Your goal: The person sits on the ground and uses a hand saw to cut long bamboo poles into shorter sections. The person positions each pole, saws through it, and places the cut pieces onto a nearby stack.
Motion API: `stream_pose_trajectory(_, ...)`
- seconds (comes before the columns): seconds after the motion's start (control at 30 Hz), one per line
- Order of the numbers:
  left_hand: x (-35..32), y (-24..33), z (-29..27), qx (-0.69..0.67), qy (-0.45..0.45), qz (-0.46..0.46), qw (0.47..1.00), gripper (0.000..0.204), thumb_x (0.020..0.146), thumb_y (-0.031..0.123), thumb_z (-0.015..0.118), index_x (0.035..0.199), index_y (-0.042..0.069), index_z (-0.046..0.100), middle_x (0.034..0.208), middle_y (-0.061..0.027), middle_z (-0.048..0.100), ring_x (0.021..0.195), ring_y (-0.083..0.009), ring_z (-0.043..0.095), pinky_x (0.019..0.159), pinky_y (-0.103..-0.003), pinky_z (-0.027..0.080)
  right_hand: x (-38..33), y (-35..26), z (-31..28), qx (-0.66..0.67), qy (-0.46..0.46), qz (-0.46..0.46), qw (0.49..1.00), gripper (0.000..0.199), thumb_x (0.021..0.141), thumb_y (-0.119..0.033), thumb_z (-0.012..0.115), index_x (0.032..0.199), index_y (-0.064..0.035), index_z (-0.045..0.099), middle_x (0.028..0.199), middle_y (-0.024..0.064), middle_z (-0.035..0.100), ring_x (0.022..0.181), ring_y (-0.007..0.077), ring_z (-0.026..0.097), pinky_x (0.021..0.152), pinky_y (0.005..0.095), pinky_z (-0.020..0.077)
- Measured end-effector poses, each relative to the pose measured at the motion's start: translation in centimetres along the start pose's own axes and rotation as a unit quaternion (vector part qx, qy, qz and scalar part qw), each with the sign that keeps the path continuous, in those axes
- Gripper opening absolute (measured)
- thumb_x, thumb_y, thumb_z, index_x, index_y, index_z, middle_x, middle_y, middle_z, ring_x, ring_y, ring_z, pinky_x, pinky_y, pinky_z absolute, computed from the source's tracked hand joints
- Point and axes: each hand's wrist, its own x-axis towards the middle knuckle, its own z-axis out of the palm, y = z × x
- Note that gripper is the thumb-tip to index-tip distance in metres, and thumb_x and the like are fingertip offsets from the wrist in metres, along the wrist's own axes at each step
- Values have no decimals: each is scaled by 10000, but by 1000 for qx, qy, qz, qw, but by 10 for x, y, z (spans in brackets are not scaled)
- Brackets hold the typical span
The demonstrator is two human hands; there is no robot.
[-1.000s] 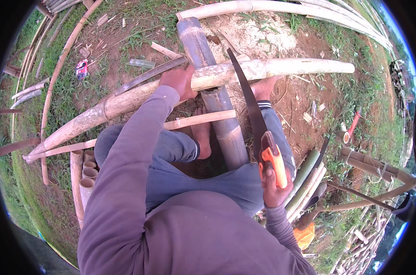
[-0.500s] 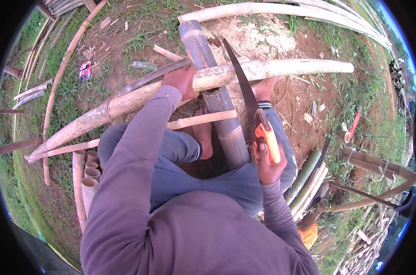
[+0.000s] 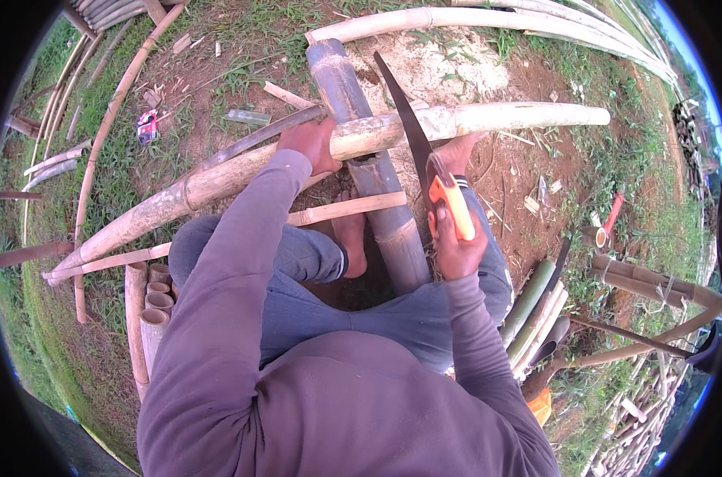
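Observation:
A long pale bamboo pole (image 3: 365, 137) lies crosswise in front of me, resting over a thicker dark bamboo log (image 3: 396, 230). My left hand (image 3: 307, 147) is closed around the pole, just left of where it crosses the log. My right hand (image 3: 461, 250) grips the orange handle of a handsaw (image 3: 447, 199). The saw's dark blade slants up and away across the pole, right of the log; whether its teeth are in the bamboo I cannot tell. Nearer to me, a split bamboo strip (image 3: 345, 209) also crosses the log.
My bare feet are on either side of the log. Cut bamboo tubes (image 3: 154, 318) stand by my left leg. Bamboo pieces (image 3: 528, 314) and a dark blade (image 3: 563, 258) lie at my right. A red-handled tool (image 3: 615, 213) is farther right. Long poles (image 3: 424, 17) lie at the back.
My right hand has pushed the saw forward, away from me and slightly left, across the pole. My left hand keeps its hold on the pole.

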Motion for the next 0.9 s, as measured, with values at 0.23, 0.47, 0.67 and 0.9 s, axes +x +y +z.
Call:
stream_pose_trajectory(0.23,1,-5,25,-12,8,14,1000,786,715,463,910,1329,97,585,1098,-211,774,1034,-440,740,912,-539,576,-97,-3,-54,61,22,-20,998,200,1037,-80,723,1139,71,639,967,163,752,711,102,681,687,264,596)
stream_pose_trajectory(0.47,0,8,2,-3,-25,11,1000,809,716,465,910,1363,106,584,1139,-214,767,1058,-441,735,926,-532,576,62,-3,37,36,5,-84,996,149,1016,-113,790,1002,15,714,777,-29,676,678,35,541,598,255,465)
stream_pose_trajectory(0.67,-1,-9,17,-14,1,17,1000,806,713,467,912,1357,108,586,1096,-209,771,1052,-445,735,931,-535,576,-132,3,-72,-35,26,-65,997,258,1053,-193,745,1113,38,647,731,34,659,565,65,594,520,220,499)
stream_pose_trajectory(0.9,-3,12,6,-27,-35,10,999,788,717,439,929,1334,93,579,1171,-212,760,1115,-430,729,998,-548,552,34,20,14,-61,16,-114,991,135,1005,-89,790,1023,11,702,827,42,725,737,48,628,666,248,516)
